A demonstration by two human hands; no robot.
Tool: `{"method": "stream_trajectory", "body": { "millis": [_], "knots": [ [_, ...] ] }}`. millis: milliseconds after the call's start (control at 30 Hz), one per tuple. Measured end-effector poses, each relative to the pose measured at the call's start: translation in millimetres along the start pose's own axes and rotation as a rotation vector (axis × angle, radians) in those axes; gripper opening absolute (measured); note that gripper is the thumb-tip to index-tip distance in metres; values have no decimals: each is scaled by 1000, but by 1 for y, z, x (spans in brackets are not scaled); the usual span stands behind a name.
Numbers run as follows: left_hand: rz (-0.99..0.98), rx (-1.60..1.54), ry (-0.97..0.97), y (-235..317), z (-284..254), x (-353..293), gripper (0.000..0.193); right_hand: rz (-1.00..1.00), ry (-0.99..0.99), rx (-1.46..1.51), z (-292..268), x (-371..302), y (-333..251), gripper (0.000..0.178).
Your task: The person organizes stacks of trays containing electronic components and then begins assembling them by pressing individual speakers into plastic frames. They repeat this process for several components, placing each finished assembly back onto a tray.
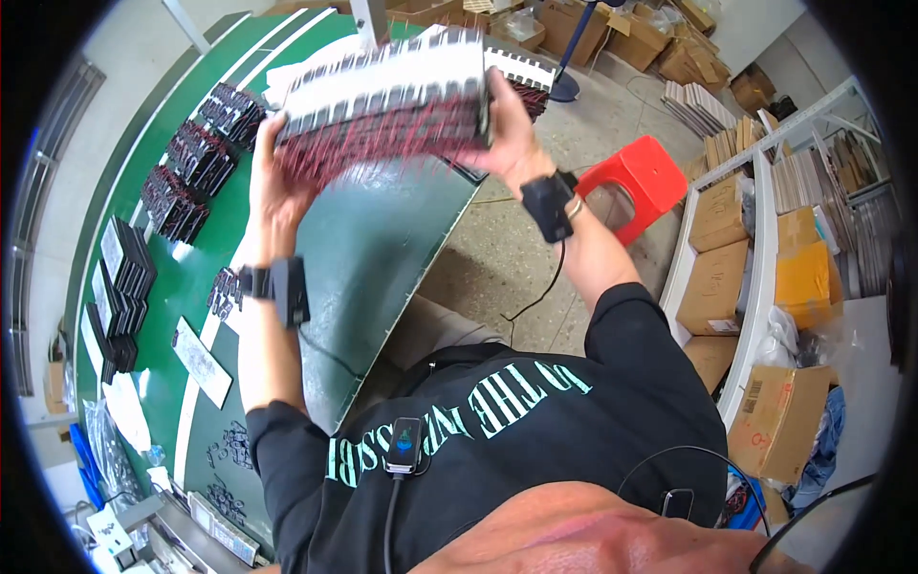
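Observation:
Between my two hands I hold up a wide block of stacked black parts (387, 122) with a white top and many thin red wires sticking out of its side. My left hand (274, 191) is closed on its left end. My right hand (509, 139) grips the right end, thumb low and fingers along the side. The block is tilted and slightly blurred, above the far part of the green table (373, 249). Behind it, at the right, a similar white-topped stack (521, 69) is partly hidden. What exactly the parts are, I cannot tell.
Several black stacks with red wires (201, 158) stand on the green surface at the left, beside plain black stacks (120, 287). A pale flat panel (202, 362) and loose small black parts (229, 445) lie nearer. A red stool (645, 182) and shelved cartons (712, 277) stand at the right.

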State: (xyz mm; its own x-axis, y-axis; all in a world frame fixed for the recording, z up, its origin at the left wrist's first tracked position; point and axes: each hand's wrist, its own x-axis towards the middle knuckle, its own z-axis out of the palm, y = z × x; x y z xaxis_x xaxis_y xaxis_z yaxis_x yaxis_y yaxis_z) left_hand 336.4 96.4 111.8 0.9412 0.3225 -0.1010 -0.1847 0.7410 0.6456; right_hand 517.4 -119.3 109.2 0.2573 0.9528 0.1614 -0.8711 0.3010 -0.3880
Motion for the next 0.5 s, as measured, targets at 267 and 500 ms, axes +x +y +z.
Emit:
{"method": "stream_trajectory", "body": {
  "millis": [267, 500],
  "knots": [
    [-66, 118, 351, 0, -123, -113, 32, 303, 570, 3, -11, -36, 144, 80],
    [-81, 185, 345, 6, -159, -129, 17, 476, 448, 64, -21, -73, 173, 87]
  ]
}}
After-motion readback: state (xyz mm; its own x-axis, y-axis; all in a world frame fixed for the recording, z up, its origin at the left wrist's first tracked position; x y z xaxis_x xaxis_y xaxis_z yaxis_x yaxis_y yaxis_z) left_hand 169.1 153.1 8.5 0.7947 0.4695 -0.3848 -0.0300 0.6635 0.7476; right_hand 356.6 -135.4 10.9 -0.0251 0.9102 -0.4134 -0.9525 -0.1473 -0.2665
